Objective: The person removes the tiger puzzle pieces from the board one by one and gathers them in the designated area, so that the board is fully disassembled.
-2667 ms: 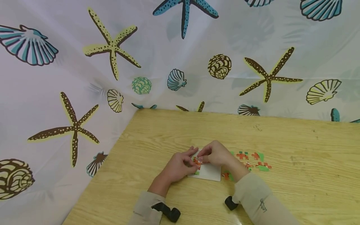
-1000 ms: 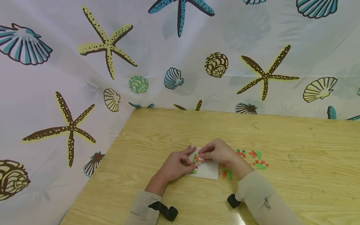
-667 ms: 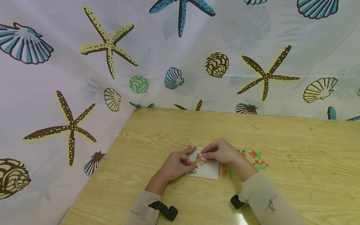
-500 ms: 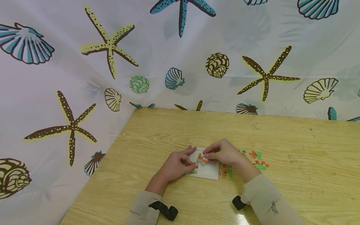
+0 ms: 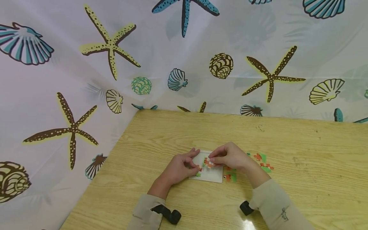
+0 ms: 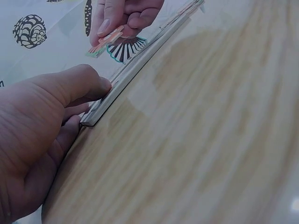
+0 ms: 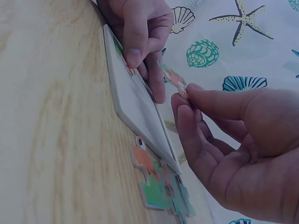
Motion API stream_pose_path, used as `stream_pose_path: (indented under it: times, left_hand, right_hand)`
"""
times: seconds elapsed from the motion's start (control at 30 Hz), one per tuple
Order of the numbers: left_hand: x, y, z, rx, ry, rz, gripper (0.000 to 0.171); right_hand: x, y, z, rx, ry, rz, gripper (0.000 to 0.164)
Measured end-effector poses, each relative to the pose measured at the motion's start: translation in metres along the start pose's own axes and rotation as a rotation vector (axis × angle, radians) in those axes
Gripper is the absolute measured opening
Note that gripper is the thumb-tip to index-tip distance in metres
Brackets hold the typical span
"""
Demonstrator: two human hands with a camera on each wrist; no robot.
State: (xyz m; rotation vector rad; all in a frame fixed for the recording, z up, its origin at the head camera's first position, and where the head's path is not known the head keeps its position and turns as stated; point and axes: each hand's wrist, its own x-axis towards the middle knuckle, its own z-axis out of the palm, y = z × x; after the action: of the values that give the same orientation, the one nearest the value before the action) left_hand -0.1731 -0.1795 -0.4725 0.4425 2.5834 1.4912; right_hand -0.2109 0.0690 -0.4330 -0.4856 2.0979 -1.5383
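A white puzzle board (image 5: 212, 176) lies flat on the table. My left hand (image 5: 179, 167) holds its left edge, the thumb resting on a puzzle piece (image 7: 130, 71) that lies at that side of the board. The other left fingers stay along the board's edge. Above the board, my right hand (image 5: 231, 157) pinches an orange, white and green puzzle piece (image 5: 208, 163) between thumb and index finger. In the right wrist view the pinched piece (image 7: 172, 78) is tilted and apart from the board.
Loose orange and green puzzle pieces (image 5: 231, 177) lie just right of the board, under the right forearm. More pieces (image 5: 266, 167) lie farther right on the wooden table (image 5: 302, 179). A seashell-patterned cloth (image 5: 201, 57) hangs behind and at the left.
My right hand has moved a little to the right with the pinched piece, away from the left hand. The left hand stays in place on the board.
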Motion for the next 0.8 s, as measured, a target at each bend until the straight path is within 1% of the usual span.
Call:
stream_pose_path:
  times: [0.23,0.5,0.8]
  left_hand:
    - [0.001,-0.001,0.000,-0.004,0.000,0.011,0.013]
    - [0.002,0.001,0.001,0.007,0.006,0.002,0.011]
    - [0.003,0.000,0.002,-0.008,-0.003,0.001,0.010]
  right_hand:
    - [-0.004,-0.001,-0.006,-0.021,-0.037,-0.007,0.018]
    - [-0.008,-0.003,-0.013,-0.032,-0.053,0.027,0.017]
    - [-0.013,-0.004,-0.025,-0.135,-0.088,0.022,0.015]
